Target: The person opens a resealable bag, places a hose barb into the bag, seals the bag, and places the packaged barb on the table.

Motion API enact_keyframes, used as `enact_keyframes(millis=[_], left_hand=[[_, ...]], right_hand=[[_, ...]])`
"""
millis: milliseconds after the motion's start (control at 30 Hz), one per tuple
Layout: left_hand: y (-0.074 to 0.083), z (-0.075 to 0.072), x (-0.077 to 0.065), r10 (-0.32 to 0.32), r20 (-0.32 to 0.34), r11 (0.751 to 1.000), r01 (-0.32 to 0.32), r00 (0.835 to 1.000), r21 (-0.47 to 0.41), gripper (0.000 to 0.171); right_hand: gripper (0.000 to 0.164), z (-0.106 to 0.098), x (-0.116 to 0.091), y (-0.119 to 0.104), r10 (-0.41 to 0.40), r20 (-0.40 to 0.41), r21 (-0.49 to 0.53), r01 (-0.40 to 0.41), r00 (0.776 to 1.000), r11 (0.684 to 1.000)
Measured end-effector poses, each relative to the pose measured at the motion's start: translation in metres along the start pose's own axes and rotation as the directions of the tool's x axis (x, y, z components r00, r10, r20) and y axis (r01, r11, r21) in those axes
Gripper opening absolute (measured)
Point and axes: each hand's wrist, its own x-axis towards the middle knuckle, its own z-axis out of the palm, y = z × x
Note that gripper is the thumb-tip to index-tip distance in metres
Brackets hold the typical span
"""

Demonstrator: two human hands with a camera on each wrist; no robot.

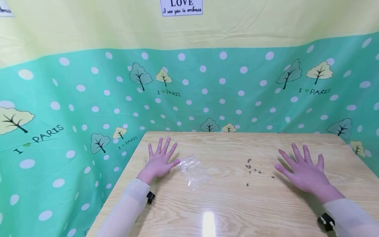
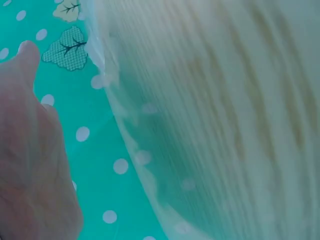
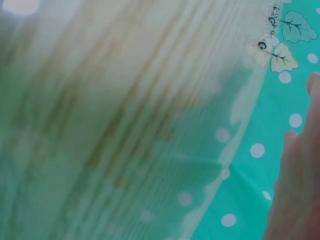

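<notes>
My left hand [image 1: 159,162] is on the table's left side, palm down with its fingers spread, holding nothing. Just beside its thumb lies a clear plastic bag [image 1: 195,174], thin and crinkled; an edge of the bag [image 2: 96,42] also shows in the left wrist view. On the right, my right hand [image 1: 306,169] is spread the same way and grips nothing. Several small dark metallic pieces [image 1: 249,166] are scattered to the left of it. In the right wrist view a few shiny silver pieces [image 3: 262,45] appear near the table's far edge, their exact kind too small to tell.
The light wood-grain table [image 1: 225,200] has a bright reflection near its front. Behind it and at the left hangs a green and yellow cloth [image 1: 204,75] with dots and trees. Black wrist devices sit under the left sleeve [image 1: 130,200] and right sleeve [image 1: 349,214].
</notes>
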Motion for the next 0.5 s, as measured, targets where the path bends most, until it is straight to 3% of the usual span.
enact_keyframes(millis=[100, 200, 367, 433, 500], left_hand=[[0.002, 0.002, 0.001, -0.001, -0.005, 0.998, 0.001, 1.0, -0.07, 0.081], [0.007, 0.001, 0.003, -0.025, -0.027, 0.98, 0.02, 0.999, -0.197, 0.08], [0.022, -0.002, 0.008, -0.102, -0.084, 0.883, 0.052, 0.991, -0.467, 0.062], [0.029, -0.001, 0.011, -0.122, -0.104, 0.849, 0.05, 0.987, -0.527, 0.049], [0.034, 0.001, 0.013, -0.136, -0.111, 0.836, 0.053, 0.985, -0.546, 0.038]], right_hand=[[0.08, -0.003, -0.001, -0.002, 0.002, 0.014, 0.027, -0.002, 1.0, 1.0], [0.078, -0.007, 0.0, -0.003, 0.001, 0.026, 0.074, -0.003, 1.0, 0.997], [0.073, -0.01, 0.004, -0.008, -0.012, -0.001, 0.154, 0.012, 1.0, 0.988], [0.07, -0.011, 0.004, -0.011, -0.024, -0.02, 0.212, 0.028, 1.0, 0.977], [0.065, -0.012, 0.003, -0.017, -0.041, -0.045, 0.281, 0.052, 0.998, 0.958]])
